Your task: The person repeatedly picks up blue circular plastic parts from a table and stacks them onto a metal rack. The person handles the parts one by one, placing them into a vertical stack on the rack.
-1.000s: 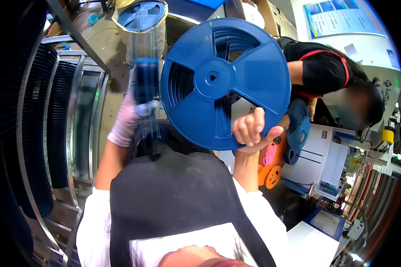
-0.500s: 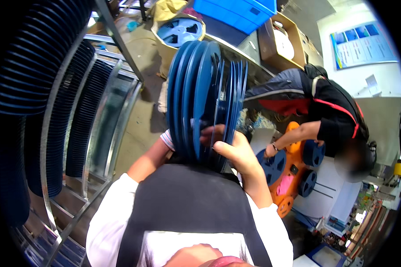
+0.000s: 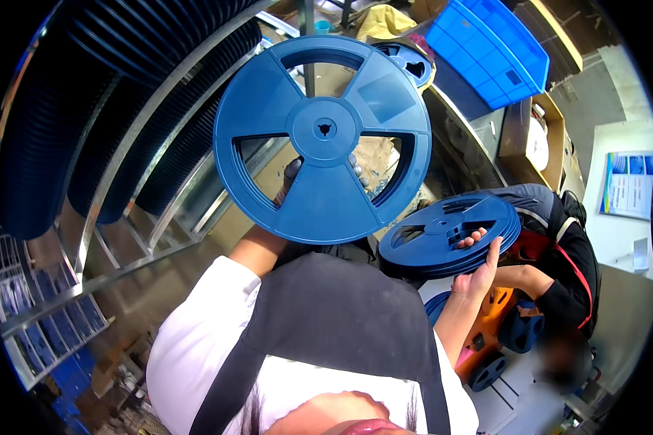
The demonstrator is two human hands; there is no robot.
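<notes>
A stack of blue plastic reels (image 3: 325,199) faces me in front of my chest, its round hub and three openings showing. My left hand (image 3: 284,190) holds this stack from behind; only part of it shows through a lower opening, and the rest is hidden. To the right, my right hand (image 3: 479,272) grips a second, tilted stack of blue reels (image 3: 442,228). Its fingertips come through an opening of the top reel, while the thumb stands up along the rim. The two stacks are close together at their edges.
Metal racks (image 3: 134,141) full of dark reels rise on the left. A blue crate (image 3: 486,54) and a cardboard box (image 3: 515,134) stand at the far right. A co-worker (image 3: 569,246) bends over an orange fixture (image 3: 495,304) with reels, close to my right arm.
The single group of upright reels is now two separate stacks. The left one has turned its flat face toward me; my right hand has carried the other to the right.
</notes>
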